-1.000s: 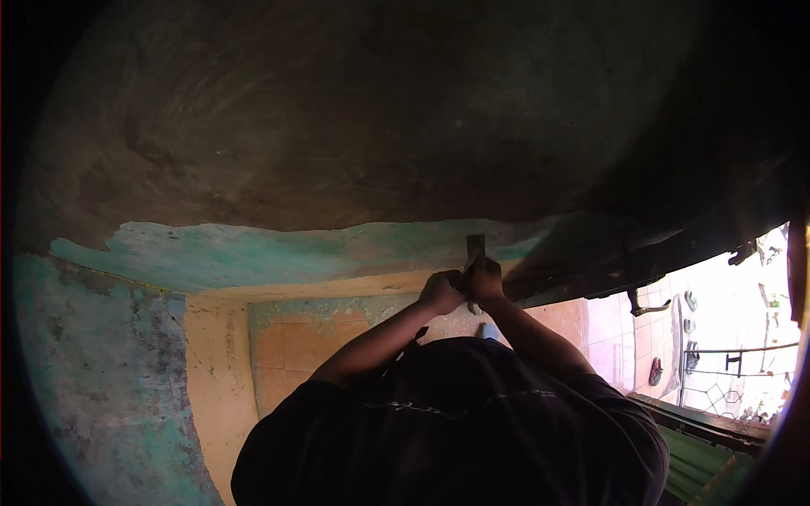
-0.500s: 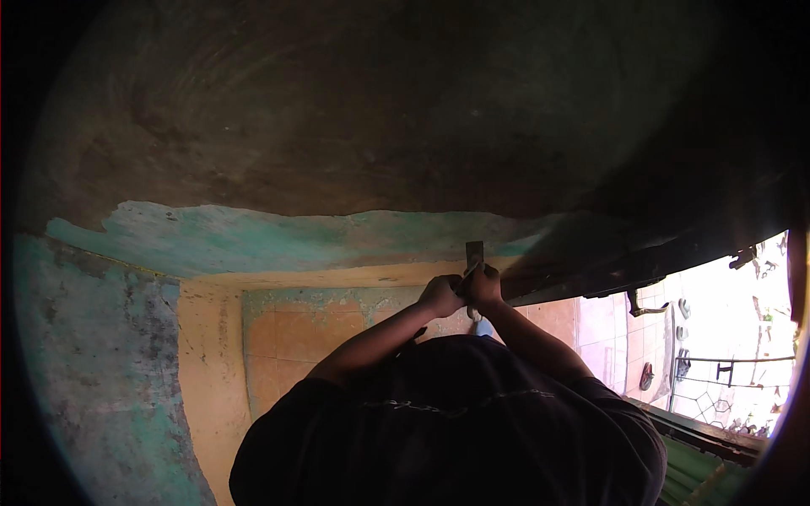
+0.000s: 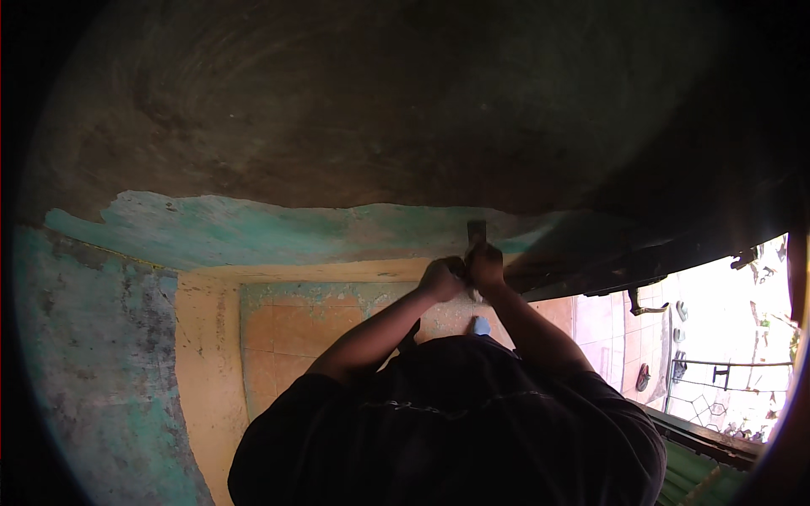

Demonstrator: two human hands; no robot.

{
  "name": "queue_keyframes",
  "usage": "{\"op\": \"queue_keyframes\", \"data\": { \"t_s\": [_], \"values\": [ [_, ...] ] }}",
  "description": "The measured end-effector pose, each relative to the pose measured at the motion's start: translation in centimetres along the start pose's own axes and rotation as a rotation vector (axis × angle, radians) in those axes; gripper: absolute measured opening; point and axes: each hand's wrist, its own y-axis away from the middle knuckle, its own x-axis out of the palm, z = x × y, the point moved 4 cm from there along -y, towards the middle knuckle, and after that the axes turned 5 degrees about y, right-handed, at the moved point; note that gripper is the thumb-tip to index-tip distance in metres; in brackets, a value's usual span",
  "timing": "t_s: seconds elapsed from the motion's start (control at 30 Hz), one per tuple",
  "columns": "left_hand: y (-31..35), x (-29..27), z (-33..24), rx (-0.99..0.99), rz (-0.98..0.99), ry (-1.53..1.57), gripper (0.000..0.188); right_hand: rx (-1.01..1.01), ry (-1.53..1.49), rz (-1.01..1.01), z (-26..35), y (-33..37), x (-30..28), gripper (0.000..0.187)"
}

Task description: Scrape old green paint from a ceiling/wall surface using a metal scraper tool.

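The person's right hand (image 3: 485, 266) is wrapped around a flat, dark tool (image 3: 477, 231), with the fingers curled in tight. The tool sticks up past that hand, and its square end is in front of the blue-green strip (image 3: 278, 236) on the wall. I cannot tell if it touches the wall. The left hand (image 3: 442, 281) is right beside the right hand, on its left side. Its fingers look curled too, but it is too dark and blurry to tell if they hold the tool. Above the strip, the wall is a big dark brown patch (image 3: 380, 118) with an uneven edge. Below the strip runs a cream band (image 3: 337, 272), and then the orange tile floor (image 3: 291, 325). A small blue thing (image 3: 481, 325) is down below the hands. On the left is a side wall (image 3: 110, 337) with blotchy green and gray paint. On the right is a dark door with a curved handle (image 3: 648, 306). Past it, in bright light, are a thin metal gate (image 3: 734, 364) and a dark sandal (image 3: 644, 377). The person wears a black shirt (image 3: 447, 447).
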Motion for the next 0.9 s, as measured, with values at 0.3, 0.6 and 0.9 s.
{"op": "queue_keyframes", "data": {
  "t_s": [0.3,0.6,0.9],
  "values": [
    [0.3,1.0,0.2,-0.007,0.021,-0.053,0.032,-0.02,-0.006,-0.064,-2.5,-0.3,0.9,0.053],
    [-0.4,-0.6,-2.3,0.012,0.023,0.005,0.032,-0.335,0.328,-0.101,0.2,-1.5,-0.6,0.05],
    [-1.2,-0.7,-1.7,0.013,-0.006,-0.019,0.035,-0.272,0.373,-0.008,0.3,-1.4,-0.1,0.027]
  ]
}}
